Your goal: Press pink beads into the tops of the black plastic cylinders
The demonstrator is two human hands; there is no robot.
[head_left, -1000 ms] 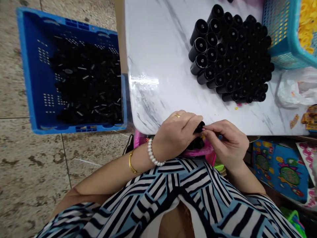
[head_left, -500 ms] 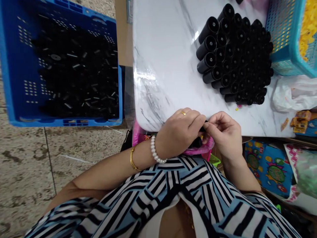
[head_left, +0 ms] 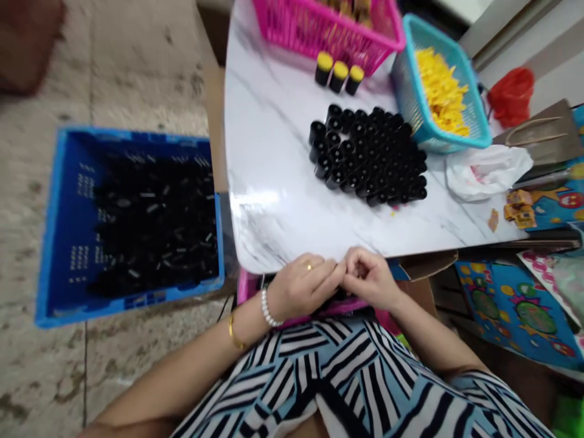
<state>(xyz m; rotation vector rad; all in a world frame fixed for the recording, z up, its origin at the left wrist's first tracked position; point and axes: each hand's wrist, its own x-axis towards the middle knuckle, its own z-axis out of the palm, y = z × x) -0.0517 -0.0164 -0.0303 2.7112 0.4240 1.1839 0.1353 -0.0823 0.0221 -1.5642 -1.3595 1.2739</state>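
My left hand (head_left: 303, 285) and my right hand (head_left: 370, 278) meet at the near edge of the white marble table (head_left: 274, 182), fingers curled and pressed together over a pink basket (head_left: 249, 285) in my lap. What they hold is hidden in this blurred frame. A block of upright black tubes (head_left: 369, 155) stands on the table beyond my hands. Three black tubes with yellow caps (head_left: 338, 72) stand further back.
A blue crate (head_left: 59, 243) full of black tubes sits on the floor at the left. At the back of the table are a pink basket (head_left: 328, 27) and a teal basket (head_left: 408, 91) of yellow parts. A white plastic bag (head_left: 486, 170) lies at the right.
The view has tilted up and pulled back, showing the far baskets and capped tubes. My hands stay together at the table edge; the black tube seen between them earlier is now hidden.
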